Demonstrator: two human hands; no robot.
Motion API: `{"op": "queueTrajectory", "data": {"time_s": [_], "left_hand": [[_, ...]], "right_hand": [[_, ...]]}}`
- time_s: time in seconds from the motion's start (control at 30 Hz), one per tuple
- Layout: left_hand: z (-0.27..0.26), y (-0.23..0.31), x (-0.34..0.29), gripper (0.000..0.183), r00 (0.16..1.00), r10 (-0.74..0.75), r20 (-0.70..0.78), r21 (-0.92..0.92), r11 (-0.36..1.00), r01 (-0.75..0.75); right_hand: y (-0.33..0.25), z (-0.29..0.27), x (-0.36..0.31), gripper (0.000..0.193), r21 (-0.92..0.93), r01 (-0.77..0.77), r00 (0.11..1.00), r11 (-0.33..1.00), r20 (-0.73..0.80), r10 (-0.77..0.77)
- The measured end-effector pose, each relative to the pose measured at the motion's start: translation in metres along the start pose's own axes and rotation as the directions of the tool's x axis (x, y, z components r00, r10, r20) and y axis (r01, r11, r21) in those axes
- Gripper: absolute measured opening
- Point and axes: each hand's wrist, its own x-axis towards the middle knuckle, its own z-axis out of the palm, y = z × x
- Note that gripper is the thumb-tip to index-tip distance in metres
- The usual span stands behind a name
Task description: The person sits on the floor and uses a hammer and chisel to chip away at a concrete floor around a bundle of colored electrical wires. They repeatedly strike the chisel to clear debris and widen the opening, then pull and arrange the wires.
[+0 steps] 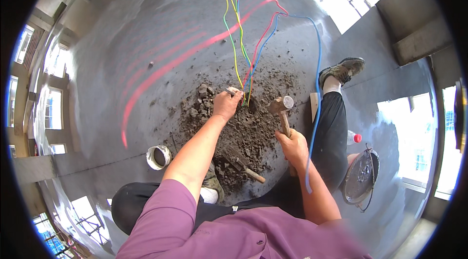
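Note:
My left hand point(227, 105) is closed around a short grey metal rod point(229, 92); little of it shows, so its kind is unclear. It is beside a hole point(251, 103) in the grey floor, where yellow, green, red and blue wires point(242, 57) come up. My right hand point(294, 148) grips the wooden handle of a hammer point(281, 105), head raised to the right of the hole. Broken rubble and dirt point(239, 132) surround the hole. Nearer me, a trowel point(253, 175) with a wooden handle lies partly on the dirt.
A red wire point(185, 57) sweeps left, smeared by motion, and a blue wire point(319, 64) loops past my right leg. A small white tub point(159, 157) stands left. On the right are a bucket point(347, 188), a red-capped bottle point(357, 138) and a pale board point(314, 108).

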Motion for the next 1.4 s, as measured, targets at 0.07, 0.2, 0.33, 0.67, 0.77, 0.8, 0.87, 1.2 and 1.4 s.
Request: {"op": "queueTrajectory", "data": {"time_s": [0.07, 0.2, 0.33, 0.67, 0.77, 0.8, 0.87, 1.2, 1.4], "left_hand": [[0.006, -0.004, -0.005, 0.027, 1.0, 0.024, -0.007, -0.015, 1.0, -0.024], [0.012, -0.007, -0.013, 0.024, 0.998, 0.04, -0.057, 0.017, 0.999, -0.039], [0.025, -0.017, -0.02, 0.017, 0.958, 0.201, -0.205, 0.023, 0.979, -0.201], [0.025, -0.025, -0.016, 0.03, 0.944, 0.322, -0.074, 0.265, 0.919, -0.293], [0.037, -0.032, -0.019, 0.024, 0.992, 0.071, -0.102, 0.138, 0.989, -0.057], [0.034, -0.036, -0.013, 0.024, 0.992, 0.072, -0.103, 0.146, 0.988, -0.057], [0.034, -0.04, -0.01, 0.028, 0.999, -0.008, -0.035, 0.067, 0.998, 0.01], [0.031, -0.042, -0.013, 0.033, 0.999, -0.014, -0.041, -0.024, 1.0, 0.013], [0.019, -0.009, -0.013, 0.03, 0.986, -0.154, 0.071, -0.138, 0.977, 0.162]], "right_hand": [[-0.013, -0.005, -0.006, 0.039, -0.049, 0.128, 0.992, 0.991, 0.0, -0.128], [-0.053, -0.006, -0.021, 0.039, -0.137, 0.281, 0.96, 0.95, 0.032, -0.279], [-0.082, 0.007, -0.027, 0.042, -0.212, 0.52, 0.853, 0.827, 0.069, -0.518], [-0.105, 0.038, 0.006, 0.041, -0.502, 0.458, 0.882, 0.734, 0.153, -0.446], [-0.105, 0.027, 0.004, 0.046, -0.463, 0.448, 0.887, 0.765, 0.123, -0.445], [-0.112, 0.025, -0.002, 0.047, -0.414, 0.528, 0.843, 0.742, 0.144, -0.519], [-0.12, 0.02, -0.017, 0.048, -0.305, 0.653, 0.752, 0.693, 0.154, -0.641], [-0.11, 0.032, 0.007, 0.052, -0.385, 0.54, 0.839, 0.749, 0.172, -0.516], [-0.108, 0.034, 0.013, 0.055, -0.433, 0.491, 0.868, 0.756, 0.177, -0.463]]}}
